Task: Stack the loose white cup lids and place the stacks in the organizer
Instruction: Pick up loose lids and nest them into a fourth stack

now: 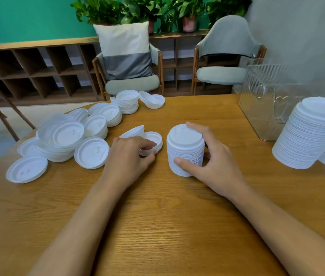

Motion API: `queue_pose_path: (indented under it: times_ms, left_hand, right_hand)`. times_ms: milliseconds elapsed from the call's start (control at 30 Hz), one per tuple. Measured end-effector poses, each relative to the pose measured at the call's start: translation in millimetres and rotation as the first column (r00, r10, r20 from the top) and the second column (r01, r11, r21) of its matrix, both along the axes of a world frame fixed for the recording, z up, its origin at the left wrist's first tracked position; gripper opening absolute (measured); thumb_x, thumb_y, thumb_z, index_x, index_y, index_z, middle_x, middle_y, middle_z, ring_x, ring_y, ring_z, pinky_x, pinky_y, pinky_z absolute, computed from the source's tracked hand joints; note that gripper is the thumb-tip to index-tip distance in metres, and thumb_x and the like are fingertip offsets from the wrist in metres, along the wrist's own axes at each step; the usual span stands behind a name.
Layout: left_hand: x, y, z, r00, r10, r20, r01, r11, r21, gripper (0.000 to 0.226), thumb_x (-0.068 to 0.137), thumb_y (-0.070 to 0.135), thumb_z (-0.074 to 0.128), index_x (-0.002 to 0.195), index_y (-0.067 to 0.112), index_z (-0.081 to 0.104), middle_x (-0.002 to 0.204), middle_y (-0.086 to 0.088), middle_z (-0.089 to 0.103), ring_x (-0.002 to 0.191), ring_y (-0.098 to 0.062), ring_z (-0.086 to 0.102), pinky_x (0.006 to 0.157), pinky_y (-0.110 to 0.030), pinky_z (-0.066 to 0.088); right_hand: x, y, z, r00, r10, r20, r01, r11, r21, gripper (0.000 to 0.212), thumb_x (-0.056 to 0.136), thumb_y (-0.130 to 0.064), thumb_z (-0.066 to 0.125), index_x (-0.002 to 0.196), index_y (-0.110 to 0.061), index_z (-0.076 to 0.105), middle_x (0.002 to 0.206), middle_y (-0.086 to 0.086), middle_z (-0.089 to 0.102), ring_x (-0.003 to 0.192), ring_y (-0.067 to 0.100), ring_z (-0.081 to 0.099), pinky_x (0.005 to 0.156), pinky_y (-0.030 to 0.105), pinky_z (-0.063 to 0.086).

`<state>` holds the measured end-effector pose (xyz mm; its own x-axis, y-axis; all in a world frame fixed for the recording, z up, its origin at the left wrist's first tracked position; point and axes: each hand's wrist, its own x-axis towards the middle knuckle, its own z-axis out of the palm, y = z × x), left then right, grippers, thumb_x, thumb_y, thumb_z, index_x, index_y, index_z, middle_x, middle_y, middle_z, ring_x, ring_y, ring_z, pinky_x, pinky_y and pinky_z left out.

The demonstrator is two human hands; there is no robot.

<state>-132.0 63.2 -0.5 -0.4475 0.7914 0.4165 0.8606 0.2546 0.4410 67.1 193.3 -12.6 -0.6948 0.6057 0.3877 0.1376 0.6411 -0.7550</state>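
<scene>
On the counter, the clear organizer stands far right, with tall stacks parked beside it, probably awaiting loading. Loose lids sprawl left. The right hand wraps the shorter stack, steadying it. The left hand pinches a single lid, likely next on.

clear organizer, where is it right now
In the head view the clear organizer stands at the far right of the table, just behind the two tall lid stacks.

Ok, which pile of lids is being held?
The middle stack, gripped by the right hand. The bigger stacks on the right stand untouched; the left hand pinches only a loose lid.
</scene>
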Motion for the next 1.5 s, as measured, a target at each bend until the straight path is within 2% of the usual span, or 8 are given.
queue_pose_path:
  times_ms: [200,500,633,767,900,1100,1233,1500]
  left_hand:
    - [4,0,2,0.992,-0.068,0.111,0.061,0.996,0.065,0.030,0.085,0.009,0.081,0.111,0.024,0.080,0.087,0.016,0.071,0.084,0.001,0.064,0.079,-0.009,0.044]
    - [7,-1,16,0.899,-0.119,0.422,-0.047,0.931,0.362,0.030,0.093,0.017,0.075,0.114,0.038,0.074,0.110,0.014,0.072,0.105,-0.007,0.065,0.082,-0.016,0.054]
    - [10,0,19,0.761,-0.214,0.613,-0.083,0.904,0.418,0.036,0.099,0.017,0.063,0.127,0.036,0.074,0.127,0.013,0.072,0.118,-0.010,0.068,0.097,-0.043,0.060]
    - [13,0,27,0.616,-0.304,0.727,-0.123,0.874,0.469,0.039,0.104,0.006,0.048,0.131,0.020,0.073,0.126,0.005,0.075,0.121,-0.015,0.068,0.086,-0.040,0.064]
    - [18,3,25,0.504,-0.367,0.782,-0.057,0.889,0.454,0.036,0.108,0.011,0.047,0.132,0.025,0.070,0.127,0.004,0.075,0.120,-0.018,0.069,0.075,-0.031,0.062]
    - [27,8,16,0.681,-0.350,0.643,-0.004,0.876,0.482,0.014,0.105,0.017,0.061,0.118,0.012,0.067,0.077,0.009,0.066,0.067,-0.008,0.056,0.061,-0.028,0.050]
    - [35,8,11,0.797,-0.278,0.537,0.006,0.892,0.453,0.017,0.108,0.027,0.058,0.099,0.017,0.069,0.081,0.010,0.067,0.076,-0.008,0.059,0.067,-0.032,0.047]
    - [48,5,10,0.899,-0.217,0.382,0.077,0.934,0.349,0.052,0.077,0.066,0.072,0.117,0.033,0.070,0.113,0.017,0.066,0.109,-0.008,0.062,0.082,-0.016,0.049]
  right_hand:
    - [0,-1,2,1.000,-0.007,0.010,0.007,1.000,-0.004,0.078,0.080,-0.050,0.085,0.142,-0.058,0.039,0.136,-0.041,0.046,0.123,-0.023,0.042,0.093,0.007,0.039]
    - [-1,-2,3,0.999,-0.031,-0.042,0.031,0.999,0.017,0.076,0.077,-0.062,0.080,0.143,-0.046,0.047,0.139,-0.029,0.049,0.128,-0.017,0.042,0.094,0.000,0.033]
    - [-1,-2,2,0.997,-0.026,-0.072,0.026,1.000,0.002,0.073,0.076,-0.062,0.078,0.141,-0.041,0.051,0.137,-0.028,0.052,0.129,-0.012,0.046,0.095,0.006,0.039]
    - [-1,-3,3,0.996,-0.019,-0.088,0.019,1.000,0.001,0.073,0.076,-0.060,0.077,0.141,-0.039,0.052,0.136,-0.025,0.055,0.127,-0.008,0.049,0.093,0.003,0.038]
    - [-1,-6,5,0.997,0.011,-0.082,-0.011,1.000,-0.008,0.084,0.077,-0.058,0.080,0.151,-0.047,0.040,0.142,-0.027,0.052,0.131,-0.005,0.049,0.103,0.020,0.044]
    - [-2,-12,5,0.994,0.094,-0.062,-0.092,0.995,0.028,0.093,0.081,-0.047,0.084,0.154,-0.058,0.026,0.148,-0.030,0.046,0.136,-0.007,0.045,0.107,0.019,0.043]
    - [-4,-12,3,0.992,0.108,-0.072,-0.102,0.992,0.078,0.082,0.081,-0.043,0.086,0.151,-0.044,0.042,0.142,-0.022,0.053,0.133,-0.004,0.049,0.101,0.009,0.042]
    - [-4,-12,4,0.992,0.071,-0.105,-0.065,0.996,0.062,0.081,0.078,-0.053,0.081,0.150,-0.035,0.047,0.141,-0.019,0.055,0.129,-0.004,0.052,0.096,0.010,0.045]
